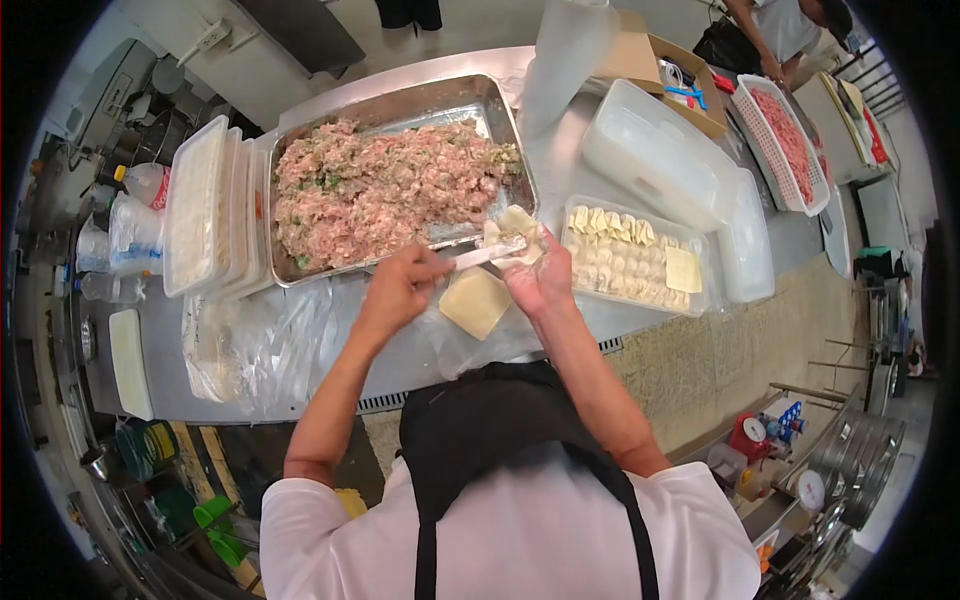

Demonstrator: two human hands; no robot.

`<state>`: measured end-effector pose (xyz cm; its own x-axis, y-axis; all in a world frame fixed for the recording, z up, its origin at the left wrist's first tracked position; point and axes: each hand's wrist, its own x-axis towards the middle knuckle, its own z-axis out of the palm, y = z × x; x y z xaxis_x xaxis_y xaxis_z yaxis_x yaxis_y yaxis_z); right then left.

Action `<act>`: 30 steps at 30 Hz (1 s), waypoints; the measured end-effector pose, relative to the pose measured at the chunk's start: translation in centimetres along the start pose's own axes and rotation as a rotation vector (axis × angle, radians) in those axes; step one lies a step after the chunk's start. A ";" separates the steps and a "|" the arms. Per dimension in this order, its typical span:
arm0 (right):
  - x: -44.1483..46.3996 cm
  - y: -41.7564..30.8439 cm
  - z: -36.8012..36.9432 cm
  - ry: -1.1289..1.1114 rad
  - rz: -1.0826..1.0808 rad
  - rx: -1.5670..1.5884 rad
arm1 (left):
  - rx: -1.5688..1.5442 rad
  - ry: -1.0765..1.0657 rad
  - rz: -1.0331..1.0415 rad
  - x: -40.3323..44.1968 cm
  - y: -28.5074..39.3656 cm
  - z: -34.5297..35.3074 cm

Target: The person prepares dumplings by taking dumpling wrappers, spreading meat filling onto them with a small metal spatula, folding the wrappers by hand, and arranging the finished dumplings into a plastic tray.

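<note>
Two hands engaged, both mine, at the near right corner of a metal tray (pixel 514 135) of minced filling (pixel 390 185) on the counter (pixel 562 155). Left hand (pixel 405 290): closed, gripping the handle of a white spatula (pixel 482 256), blade directed to my right. Right hand (pixel 543 280): cupped, fingers curled about a thin wrapper (pixel 517 221), its pale edges standing up beyond the blade.

Contact noted: spatula tip against the wrapper. A pinkish smear shows there; how much filling has been laid down I cannot tell, since blade and fingers cover the middle.

Step in hand, in my assessment: setting filling onto the wrapper. The next move would call for wiping the blade off cleanly and drawing it clear, with the right hand supporting the sheet lightly from beneath. Principal risk, as I judge it: tearing the soft sheet or smearing its edges.

Adjacent stock: flat square wrappers (pixel 474 303) lie on the counter just below my hands. To my right, a clear plastic container (pixel 706 287) holds rows of folded dumplings (pixel 612 223), with one flat square sheet (pixel 683 270) at its right end.
</note>
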<state>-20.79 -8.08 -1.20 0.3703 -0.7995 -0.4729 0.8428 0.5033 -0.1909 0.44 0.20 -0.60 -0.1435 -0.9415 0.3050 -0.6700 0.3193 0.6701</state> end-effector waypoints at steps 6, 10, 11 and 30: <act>0.5 -1.3 -1.5 0.094 -0.150 0.010 | -0.001 -0.031 -0.267 -0.5 6.3 -2.5; 1.0 -0.8 -2.0 -0.030 -0.112 -0.033 | -0.045 0.079 -0.101 -0.2 5.4 0.5; 1.4 -0.9 -2.4 -0.027 -0.128 -0.032 | 0.015 0.007 -0.134 -0.6 5.3 0.2; -3.2 -2.1 -2.3 -0.224 -0.726 -1.454 | -0.110 -0.013 -0.172 0.0 9.2 -2.4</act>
<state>-24.61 -5.80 -1.22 0.2396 -0.9553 0.1734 -0.1501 -0.2129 -0.9655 -4.01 3.42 7.20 -0.0439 -0.9842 0.1716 -0.6024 0.1631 0.7814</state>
